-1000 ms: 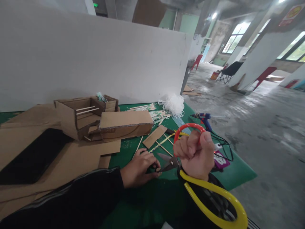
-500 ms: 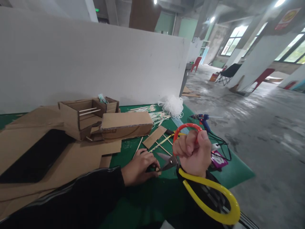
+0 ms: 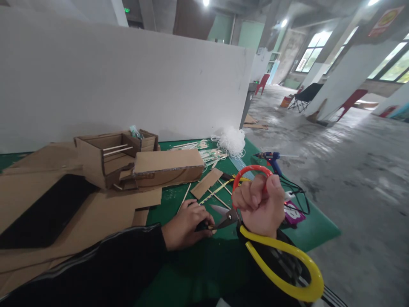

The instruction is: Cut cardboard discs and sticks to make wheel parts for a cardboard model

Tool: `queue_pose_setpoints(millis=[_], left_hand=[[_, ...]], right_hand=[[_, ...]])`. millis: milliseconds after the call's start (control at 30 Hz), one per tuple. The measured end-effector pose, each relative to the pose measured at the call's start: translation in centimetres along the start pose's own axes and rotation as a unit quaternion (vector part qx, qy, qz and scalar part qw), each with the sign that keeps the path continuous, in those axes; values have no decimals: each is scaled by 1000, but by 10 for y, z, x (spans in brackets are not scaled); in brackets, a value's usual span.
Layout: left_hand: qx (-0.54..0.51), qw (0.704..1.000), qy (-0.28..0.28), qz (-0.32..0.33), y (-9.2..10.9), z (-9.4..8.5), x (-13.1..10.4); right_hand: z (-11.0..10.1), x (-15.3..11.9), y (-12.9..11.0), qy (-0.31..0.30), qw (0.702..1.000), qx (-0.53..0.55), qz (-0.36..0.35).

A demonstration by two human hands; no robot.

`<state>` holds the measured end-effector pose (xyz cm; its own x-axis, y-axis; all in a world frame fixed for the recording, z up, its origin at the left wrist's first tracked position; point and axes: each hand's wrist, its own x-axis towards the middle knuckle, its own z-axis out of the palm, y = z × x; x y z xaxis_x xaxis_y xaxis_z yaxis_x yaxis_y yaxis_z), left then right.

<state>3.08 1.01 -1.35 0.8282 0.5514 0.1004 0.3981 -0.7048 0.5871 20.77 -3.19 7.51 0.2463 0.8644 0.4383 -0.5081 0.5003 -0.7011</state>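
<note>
Scissors (image 3: 230, 216) with one red and one yellow handle loop are in my right hand (image 3: 259, 204), whose fingers wrap round the red loop. The yellow loop hangs free below the wrist. Their blades stand apart and point left, the lower one reaching the fingertips of my left hand (image 3: 188, 224). Between thumb and fingers that hand pinches a small tan piece (image 3: 214, 231), mostly covered, so its kind is unclear. Just beyond the left hand lie a flat cardboard strip (image 3: 207, 183), thin wooden sticks (image 3: 220, 199) and a yellow tape measure (image 3: 219, 187).
A cardboard box (image 3: 169, 166) and an open divided one (image 3: 92, 164) stand behind on the green table (image 3: 191, 273). Cardboard sheets (image 3: 111, 217) and a black panel (image 3: 47, 211) lie left. White string (image 3: 231, 143) and a blue glue gun (image 3: 271, 157) with its cord are at right.
The small tan piece shows a little less between my left fingers. Both hands and the scissors stay almost in place; the view has shifted slightly.
</note>
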Motion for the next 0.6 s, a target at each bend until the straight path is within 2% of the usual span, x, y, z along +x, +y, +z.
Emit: queue_pose_setpoints(millis=[367, 600], left_hand=[[11, 1000, -5, 11, 4, -2, -2], [15, 1000, 1, 4, -1, 1, 1]], right_hand=[[0, 1, 1, 4, 1000, 3, -7], [2, 0, 0, 3, 1000, -2, -5]])
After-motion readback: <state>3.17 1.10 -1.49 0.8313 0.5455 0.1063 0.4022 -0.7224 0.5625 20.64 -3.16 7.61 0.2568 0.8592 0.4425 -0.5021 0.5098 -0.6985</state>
